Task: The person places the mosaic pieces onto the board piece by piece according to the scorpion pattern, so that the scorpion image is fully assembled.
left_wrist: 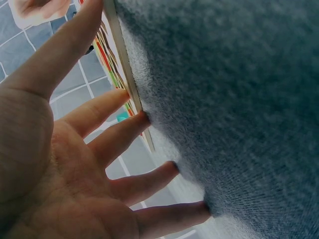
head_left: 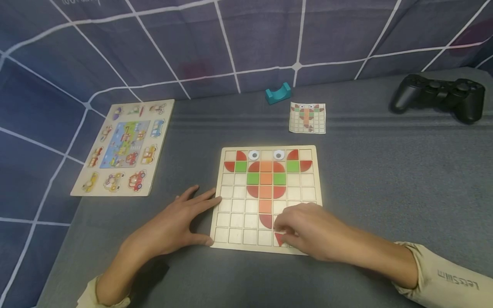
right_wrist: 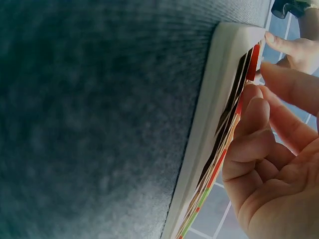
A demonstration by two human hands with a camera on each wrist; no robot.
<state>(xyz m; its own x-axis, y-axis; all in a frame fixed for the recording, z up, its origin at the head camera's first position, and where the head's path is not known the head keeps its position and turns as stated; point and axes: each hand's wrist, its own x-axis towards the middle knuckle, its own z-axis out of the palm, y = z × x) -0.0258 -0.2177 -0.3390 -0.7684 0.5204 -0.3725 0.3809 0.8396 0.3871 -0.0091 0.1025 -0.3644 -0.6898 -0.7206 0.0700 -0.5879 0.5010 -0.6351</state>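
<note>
A square wooden grid board [head_left: 236, 220] lies on the grey cloth, with red, green and orange pieces and two googly-eye discs in its cells. My left hand [head_left: 177, 222] has its fingers spread, with the thumb and a fingertip at the board's left edge; its other fingertips rest on the cloth in the left wrist view. My right hand [head_left: 308, 231] bends over the bottom rows, thumb and forefinger at a red triangle piece [head_left: 279, 239] in a bottom-row cell, partly hidden. Beside those fingers is a red quarter-circle piece [head_left: 265, 220].
A small printed pattern card [head_left: 307, 124] lies behind the board, near a teal curved block [head_left: 278, 93]. At left is a wooden vehicle puzzle [head_left: 158, 147]. A black game controller [head_left: 437, 96] sits at back right, before a blue gridded cloth [head_left: 262, 38].
</note>
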